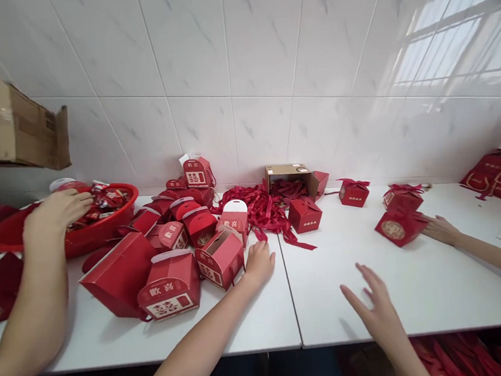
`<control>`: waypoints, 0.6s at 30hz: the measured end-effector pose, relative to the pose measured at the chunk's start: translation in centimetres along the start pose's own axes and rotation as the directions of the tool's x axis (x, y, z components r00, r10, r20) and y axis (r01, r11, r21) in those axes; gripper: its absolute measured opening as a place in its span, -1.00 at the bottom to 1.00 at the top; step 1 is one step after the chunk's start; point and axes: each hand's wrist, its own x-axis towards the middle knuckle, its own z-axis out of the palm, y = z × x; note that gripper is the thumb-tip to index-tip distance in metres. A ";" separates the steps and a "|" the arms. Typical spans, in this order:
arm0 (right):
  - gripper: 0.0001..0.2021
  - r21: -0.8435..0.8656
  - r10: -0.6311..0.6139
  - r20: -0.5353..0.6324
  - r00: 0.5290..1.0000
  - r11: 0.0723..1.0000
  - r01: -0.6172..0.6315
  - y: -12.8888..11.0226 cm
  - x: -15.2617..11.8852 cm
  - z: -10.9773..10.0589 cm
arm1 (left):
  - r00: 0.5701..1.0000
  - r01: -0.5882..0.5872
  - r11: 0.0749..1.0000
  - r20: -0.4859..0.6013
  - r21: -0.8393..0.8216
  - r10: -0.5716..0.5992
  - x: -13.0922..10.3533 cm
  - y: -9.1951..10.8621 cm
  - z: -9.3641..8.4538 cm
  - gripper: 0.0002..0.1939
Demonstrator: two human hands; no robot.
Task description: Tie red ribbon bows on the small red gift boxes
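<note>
My left hand (260, 265) reaches in from below, just right of a red gift box (221, 260). Its fingers are curled together on the end of a red ribbon (260, 235), with the thumb a little apart. That ribbon comes from a tangled pile of red ribbons (256, 202). My right hand (376, 305) is over the white table's front part, fingers spread, holding nothing. Several red gift boxes with handles, among them a box with white lettering (170, 287), are clustered left of my left hand. Past the ribbons stands a closed red box (305, 215).
At left a person's hand (60, 209) is in a red basin (99, 232) of wrapped sweets. A hand at right (443, 230) touches a tilted red box (399, 227). Ribbon-tied boxes (354, 193) stand behind. A cardboard carton (13, 119) hangs over the left side; red bags (497, 176) lie far right.
</note>
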 end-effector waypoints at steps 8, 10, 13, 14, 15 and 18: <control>-0.45 0.516 0.356 0.565 0.744 0.551 -0.656 -3.8 -5.0 7.0 | 0.992 -0.118 0.992 0.045 -0.051 0.121 -7.8 2.4 -1.8 -0.81; -0.45 0.538 0.353 0.620 0.700 0.459 -0.707 -4.3 -5.8 8.0 | 0.992 -0.129 0.988 0.007 -0.085 0.130 -10.2 3.1 -2.6 -0.81; -0.49 0.599 0.260 0.685 0.681 0.331 -0.729 -4.8 -6.7 8.9 | 0.986 -0.162 0.963 -0.080 -0.215 0.148 -13.3 4.1 -3.4 -0.78; -0.51 0.619 0.230 0.696 0.680 0.288 -0.731 -4.9 -6.9 9.0 | 0.984 -0.167 0.946 -0.109 -0.276 0.142 -14.2 4.3 -3.6 -0.78; -0.55 0.635 0.214 0.699 0.682 0.251 -0.730 -5.0 -7.0 9.1 | 0.984 -0.162 0.927 -0.131 -0.338 0.124 -15.0 4.6 -3.7 -0.78; -0.65 0.674 0.227 0.675 0.702 0.198 -0.712 -5.1 -6.5 9.0 | 0.993 -0.097 0.875 -0.107 -0.474 0.052 -17.1 5.1 -4.0 -0.77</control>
